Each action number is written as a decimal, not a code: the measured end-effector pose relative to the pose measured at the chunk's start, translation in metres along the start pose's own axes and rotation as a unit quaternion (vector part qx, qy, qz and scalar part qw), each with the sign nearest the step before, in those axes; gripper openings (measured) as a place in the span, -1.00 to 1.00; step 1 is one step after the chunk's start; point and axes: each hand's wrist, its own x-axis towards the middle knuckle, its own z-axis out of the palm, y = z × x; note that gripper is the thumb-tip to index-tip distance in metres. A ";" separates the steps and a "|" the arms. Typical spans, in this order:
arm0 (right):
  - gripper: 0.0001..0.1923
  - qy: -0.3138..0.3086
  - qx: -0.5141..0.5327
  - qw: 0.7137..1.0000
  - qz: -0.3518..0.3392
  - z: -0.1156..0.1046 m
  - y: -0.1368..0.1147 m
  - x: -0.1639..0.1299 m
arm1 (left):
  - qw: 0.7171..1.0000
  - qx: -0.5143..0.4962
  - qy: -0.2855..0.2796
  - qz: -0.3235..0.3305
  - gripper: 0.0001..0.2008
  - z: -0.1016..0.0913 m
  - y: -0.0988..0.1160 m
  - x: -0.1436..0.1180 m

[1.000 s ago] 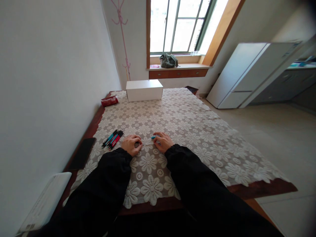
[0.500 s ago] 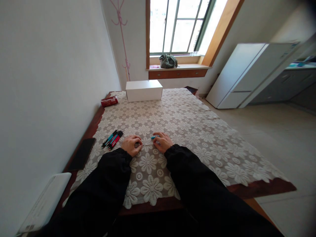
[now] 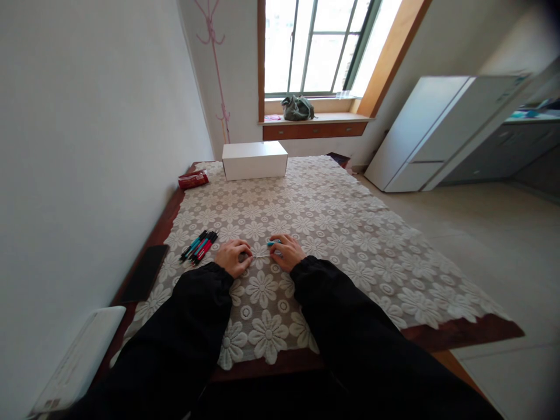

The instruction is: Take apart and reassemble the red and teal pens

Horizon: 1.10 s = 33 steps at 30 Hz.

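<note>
Apparently, the step in hand is holding a thin white piece [image 3: 262,256] between left hand [image 3: 233,258] and right hand [image 3: 287,252], fingers pinched nearly closed on either side; whether the right also grips the blue item [image 3: 273,242], I cannot tell. Any next move calls for steady pinches. At twelve o'clock on the worktop [image 3: 468,331] stands a closed white box [image 3: 255,167], contents hidden.

through my remote feed i see a bright window [image 3: 321,46] ahead, green-framed panes set in wooden trim, white daylight coming through above a pale sill [image 3: 336,118] and reddish-brown drawers [image 3: 295,132]. a plain wall [image 3: 87,116] runs along my left, with a pink coat stand [image 3: 211,30] near the corner. to my right, a white fridge [image 3: 415,128] stands on pale floor tiles [image 3: 429,221] beside grey cabinets [image 3: 494,153].
</note>
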 end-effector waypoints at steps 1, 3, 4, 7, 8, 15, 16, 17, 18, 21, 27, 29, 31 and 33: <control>-0.94 0.001 0.000 1.000 -0.001 0.000 0.000 0.000 | 1.000 0.000 -0.001 0.001 -0.94 0.000 0.000 0.000; -0.95 0.004 -0.002 1.000 -0.001 0.000 -0.001 0.000 | 1.000 0.001 -0.005 0.001 -0.94 -0.001 0.001 0.000; -0.95 0.004 -0.003 1.000 -0.001 -0.001 -0.001 0.000 | 1.000 0.002 -0.007 -0.001 -0.93 -0.001 0.001 0.000; -0.96 0.001 -0.002 1.000 0.001 -0.001 -0.002 0.001 | 1.000 0.007 -0.011 -0.002 -0.92 -0.001 0.002 0.000; -0.95 -0.001 -0.002 1.000 0.002 -0.001 -0.002 0.001 | 1.000 0.009 -0.011 -0.002 -0.91 -0.001 0.002 0.000; -0.96 0.004 -0.014 1.000 0.006 0.000 -0.002 0.000 | 1.000 0.004 -0.010 0.006 -0.91 -0.001 0.001 0.000; -0.96 0.007 -0.018 1.000 0.009 0.000 -0.002 0.000 | 1.000 0.003 -0.008 0.006 -0.91 -0.001 0.001 0.000; -0.96 0.010 -0.022 1.000 0.012 0.000 -0.003 0.000 | 1.000 0.003 -0.006 0.006 -0.92 -0.001 0.001 0.000; -0.95 0.014 -0.026 0.999 0.014 0.000 -0.003 0.000 | 1.000 0.004 -0.004 0.005 -0.92 -0.001 0.002 0.000; -0.95 0.024 -0.032 0.999 0.017 -0.002 -0.005 0.000 | 1.000 0.007 -0.004 0.004 -0.94 -0.002 0.004 -0.001; -0.96 0.025 -0.028 0.999 0.021 -0.003 -0.005 0.000 | 1.000 0.006 -0.004 0.007 -0.87 -0.005 0.004 -0.001; -0.96 0.024 -0.025 0.999 0.023 -0.002 -0.004 0.000 | 1.000 0.013 0.006 -0.007 -0.76 -0.005 0.001 0.000; -0.96 0.022 -0.022 0.999 0.023 -0.002 -0.004 0.000 | 0.999 0.024 0.019 -0.028 -0.69 -0.004 -0.002 0.000; -0.96 0.021 -0.019 0.999 0.023 -0.001 -0.003 0.000 | 0.998 0.034 0.028 -0.045 -0.69 -0.002 -0.005 0.000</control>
